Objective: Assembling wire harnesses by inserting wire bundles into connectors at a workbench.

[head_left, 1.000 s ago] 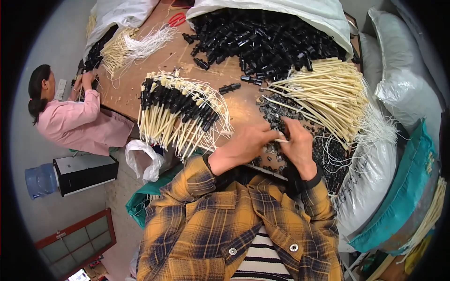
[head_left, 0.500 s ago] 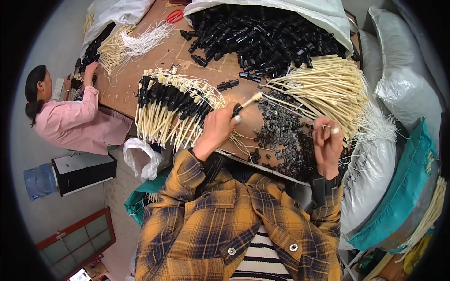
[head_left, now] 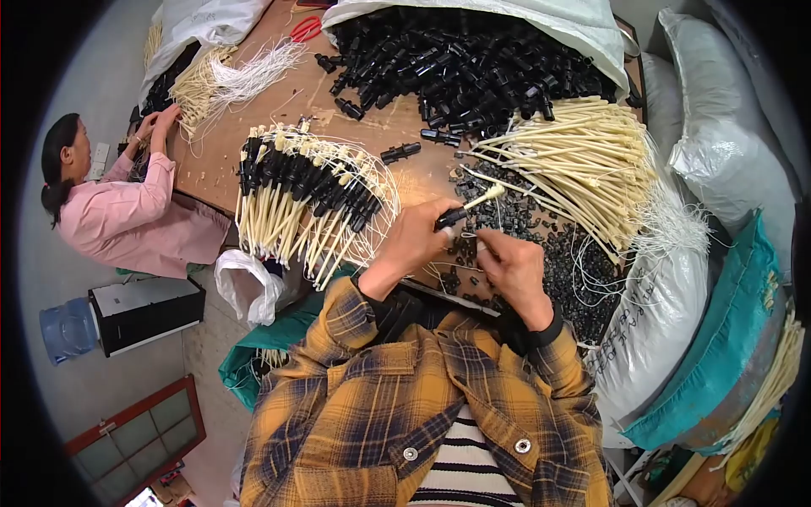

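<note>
Right hand (head_left: 511,269) drawn in toward left hand (head_left: 420,232) | left fingers closed round black fitting (head_left: 450,219), cream tube (head_left: 483,198) protruding, above counter (head_left: 372,131); right fingers curled, grip untellable | fitting likely light, stiff, slick (hold its barrel, I'd say) | held: one fitting, one tube; heaped fittings (head_left: 473,72) uncountable

Diffuse, fairly bright light is falling across the brown wooden bench (head_left: 211,165), and a pale, warm sheen is showing on its bare middle. Along the far edge, small glints are speckling the heaped black plastic tubular connectors (head_left: 481,72), while the folded mouth of a white woven sack (head_left: 507,12) is shading those inside. Beyond the right edge, glare is whitening a bulging silver-white plastic sack (head_left: 731,144). The left hand (head_left: 416,237) and right hand (head_left: 517,272) are showing clear outlines. Fisheye distortion is bowing outer shapes, and blackness is swallowing the view's corners.
</note>
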`<state>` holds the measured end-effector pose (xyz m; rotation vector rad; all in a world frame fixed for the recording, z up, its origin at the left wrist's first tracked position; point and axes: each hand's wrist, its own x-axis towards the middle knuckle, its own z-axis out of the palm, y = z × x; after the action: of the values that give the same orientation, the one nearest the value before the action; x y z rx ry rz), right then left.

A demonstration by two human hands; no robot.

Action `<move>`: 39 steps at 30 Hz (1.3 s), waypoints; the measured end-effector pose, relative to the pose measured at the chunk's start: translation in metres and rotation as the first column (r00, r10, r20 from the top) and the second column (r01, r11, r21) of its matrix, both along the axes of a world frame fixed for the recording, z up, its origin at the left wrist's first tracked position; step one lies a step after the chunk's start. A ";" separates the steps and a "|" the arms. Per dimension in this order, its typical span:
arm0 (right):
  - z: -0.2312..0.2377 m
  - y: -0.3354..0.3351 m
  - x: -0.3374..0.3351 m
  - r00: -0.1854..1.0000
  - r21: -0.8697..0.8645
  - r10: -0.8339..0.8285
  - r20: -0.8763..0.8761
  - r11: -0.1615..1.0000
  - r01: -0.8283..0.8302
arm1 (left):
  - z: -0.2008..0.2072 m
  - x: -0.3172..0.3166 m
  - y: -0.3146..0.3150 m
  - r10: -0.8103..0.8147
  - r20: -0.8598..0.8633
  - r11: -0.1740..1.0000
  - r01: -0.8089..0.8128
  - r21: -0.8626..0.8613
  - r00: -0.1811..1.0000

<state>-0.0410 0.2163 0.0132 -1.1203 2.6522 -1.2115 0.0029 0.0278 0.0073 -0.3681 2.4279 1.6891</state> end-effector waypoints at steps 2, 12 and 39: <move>-0.001 0.000 0.000 0.993 -0.069 -0.119 -0.025 0.991 0.117 | -0.002 0.004 -0.004 -0.144 -0.256 0.942 0.053 -0.330 0.956; -0.007 0.002 0.000 0.994 -0.012 -0.104 -0.028 0.995 0.104 | 0.003 0.006 0.002 -0.231 -0.119 0.931 0.184 -0.316 0.966; -0.009 0.010 0.010 0.959 -0.030 -0.053 0.280 0.998 0.064 | -0.011 -0.002 0.003 -0.321 -0.611 0.947 0.242 -0.211 0.723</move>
<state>-0.0313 0.2259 0.0038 -0.8093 2.4736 -1.3250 0.0005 0.0308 -0.0038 0.6702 2.8364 1.7254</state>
